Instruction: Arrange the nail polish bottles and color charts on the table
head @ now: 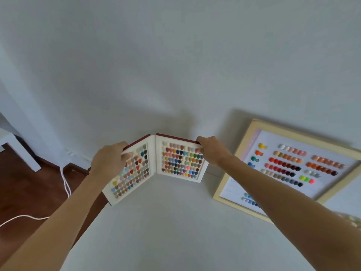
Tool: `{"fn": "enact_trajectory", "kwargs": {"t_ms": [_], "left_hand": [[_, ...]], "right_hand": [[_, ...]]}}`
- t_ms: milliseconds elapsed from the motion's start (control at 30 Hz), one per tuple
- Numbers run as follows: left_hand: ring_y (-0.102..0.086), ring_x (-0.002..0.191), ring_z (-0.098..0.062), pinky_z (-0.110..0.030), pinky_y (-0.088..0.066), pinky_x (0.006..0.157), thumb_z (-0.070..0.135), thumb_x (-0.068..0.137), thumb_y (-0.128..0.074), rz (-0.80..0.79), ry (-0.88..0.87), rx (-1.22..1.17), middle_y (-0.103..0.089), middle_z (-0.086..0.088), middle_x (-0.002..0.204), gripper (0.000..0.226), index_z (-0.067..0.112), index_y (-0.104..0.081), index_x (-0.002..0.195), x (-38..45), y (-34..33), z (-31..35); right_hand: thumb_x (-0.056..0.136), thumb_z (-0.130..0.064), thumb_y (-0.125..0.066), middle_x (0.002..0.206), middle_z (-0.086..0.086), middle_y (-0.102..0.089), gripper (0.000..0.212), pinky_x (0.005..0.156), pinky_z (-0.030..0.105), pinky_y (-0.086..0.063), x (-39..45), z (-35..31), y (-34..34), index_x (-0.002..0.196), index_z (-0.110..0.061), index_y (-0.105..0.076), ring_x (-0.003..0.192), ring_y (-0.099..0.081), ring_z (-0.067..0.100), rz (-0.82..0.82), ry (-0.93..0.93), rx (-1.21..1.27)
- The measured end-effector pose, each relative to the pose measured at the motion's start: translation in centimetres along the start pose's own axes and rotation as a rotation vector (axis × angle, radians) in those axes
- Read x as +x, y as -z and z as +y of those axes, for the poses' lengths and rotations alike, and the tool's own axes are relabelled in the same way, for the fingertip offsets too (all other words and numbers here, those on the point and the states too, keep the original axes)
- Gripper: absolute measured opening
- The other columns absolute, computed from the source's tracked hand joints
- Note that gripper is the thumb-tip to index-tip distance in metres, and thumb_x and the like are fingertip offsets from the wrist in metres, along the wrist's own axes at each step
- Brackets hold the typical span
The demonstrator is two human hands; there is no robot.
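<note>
A folding colour chart book [156, 165] with a dark red cover stands open in a V at the far edge of the white table [166, 231], close to the wall. Both its white pages carry rows of painted nail tips. My left hand [108, 160] grips the outer edge of the left page. My right hand [212, 150] holds the top outer corner of the right page. A wooden-framed colour chart [289, 169] leans against the wall to the right, partly hidden by my right forearm. No nail polish bottles are in view.
A white wall [175, 65] rises straight behind the table. At the left lies dark wooden floor [29, 184] with a white cable [65, 180] and the leg of white furniture [21, 151]. A pale object [351, 220] shows at the right edge.
</note>
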State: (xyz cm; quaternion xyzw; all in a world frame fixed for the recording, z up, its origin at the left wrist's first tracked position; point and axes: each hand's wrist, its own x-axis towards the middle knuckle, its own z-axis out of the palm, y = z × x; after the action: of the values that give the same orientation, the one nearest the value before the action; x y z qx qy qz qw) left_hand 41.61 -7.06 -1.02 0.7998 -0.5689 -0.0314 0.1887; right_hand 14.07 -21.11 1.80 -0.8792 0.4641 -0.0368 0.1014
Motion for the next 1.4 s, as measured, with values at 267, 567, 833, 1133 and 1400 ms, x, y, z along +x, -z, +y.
{"fn": "enact_trajectory", "kwargs": {"t_ms": [267, 567, 833, 1133, 1400], "left_hand": [[-0.061, 0.059, -0.011, -0.021, -0.046, 0.05, 0.033, 0.093, -0.054, -0.018, -0.005, 0.01, -0.069, 0.002, 0.086, 0.015, 0.02, -0.056, 0.099, 4.0, -2.7, 3.0], [-0.066, 0.069, -0.016, -0.026, -0.054, 0.06, 0.033, 0.093, -0.055, -0.022, 0.003, 0.022, -0.071, -0.003, 0.097, 0.016, 0.018, -0.055, 0.098, 4.9, -3.8, 3.3], [-0.071, 0.077, -0.022, -0.032, -0.057, 0.065, 0.035, 0.093, -0.053, -0.04, 0.011, 0.011, -0.071, -0.004, 0.1, 0.02, 0.016, -0.055, 0.101, 4.3, -4.0, 3.2], [-0.064, 0.105, -0.028, -0.04, -0.052, 0.087, 0.034, 0.086, -0.066, 0.083, -0.019, -0.004, -0.064, -0.009, 0.121, 0.046, 0.014, -0.051, 0.125, 3.1, -3.1, 4.4], [-0.044, 0.13, -0.033, -0.046, -0.038, 0.106, 0.024, 0.084, -0.069, 0.321, -0.228, -0.154, -0.051, -0.014, 0.138, 0.045, 0.011, -0.054, 0.125, -3.9, -1.6, 8.2]], "right_hand": [[0.09, -0.01, -0.061, 0.091, 0.012, -0.067, 0.015, 0.059, 0.031, -0.055, 2.8, 3.5, -0.5, 0.105, -0.007, -0.056, 0.067, -0.064, 0.023, 0.065, -0.099, -0.162], [0.089, -0.008, -0.062, 0.078, 0.009, -0.061, 0.013, 0.051, 0.025, -0.04, 3.9, 4.5, -1.8, 0.099, -0.006, -0.055, 0.059, -0.055, 0.018, 0.067, -0.089, -0.189], [0.089, -0.008, -0.062, 0.083, 0.012, -0.065, 0.013, 0.055, 0.027, -0.049, 4.1, 4.8, -2.4, 0.1, -0.006, -0.056, 0.065, -0.063, 0.022, 0.07, -0.087, -0.19], [0.089, -0.016, -0.062, 0.132, 0.016, -0.056, 0.045, 0.097, 0.04, -0.048, 0.4, 3.2, -1.6, 0.13, -0.007, -0.046, 0.117, -0.057, 0.032, 0.315, 0.121, -0.133], [0.094, -0.022, -0.054, 0.141, 0.01, -0.047, 0.04, 0.104, 0.037, -0.042, -11.7, 4.6, -2.3, 0.132, -0.015, -0.044, 0.125, -0.05, 0.026, 0.251, 0.117, -0.084]]}}
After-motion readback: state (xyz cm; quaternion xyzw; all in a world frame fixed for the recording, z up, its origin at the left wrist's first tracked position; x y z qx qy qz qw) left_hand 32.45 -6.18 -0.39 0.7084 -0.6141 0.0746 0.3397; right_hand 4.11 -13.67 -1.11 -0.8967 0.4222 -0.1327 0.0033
